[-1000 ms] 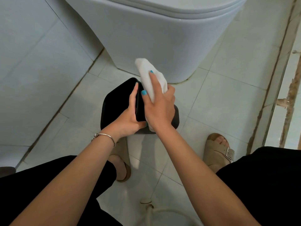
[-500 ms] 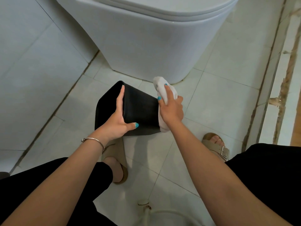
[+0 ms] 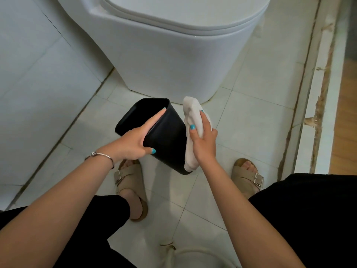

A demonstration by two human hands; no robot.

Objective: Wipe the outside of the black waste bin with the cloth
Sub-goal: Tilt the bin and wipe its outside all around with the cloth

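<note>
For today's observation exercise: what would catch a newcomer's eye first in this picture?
The black waste bin, tilted in mid-frame with its open mouth facing up and left. The left hand grips it at the rim while the right hand presses a white cloth against its right side. Behind them stands a white toilet.

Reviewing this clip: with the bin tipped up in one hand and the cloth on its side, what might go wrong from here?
1. The left hand alone holds the tilted black waste bin off the floor; pressure from wiping might slip it loose.
2. The right hand presses the white cloth on one side only, so other faces may be missed.
3. The toilet is near; the bin could knock it.
</note>
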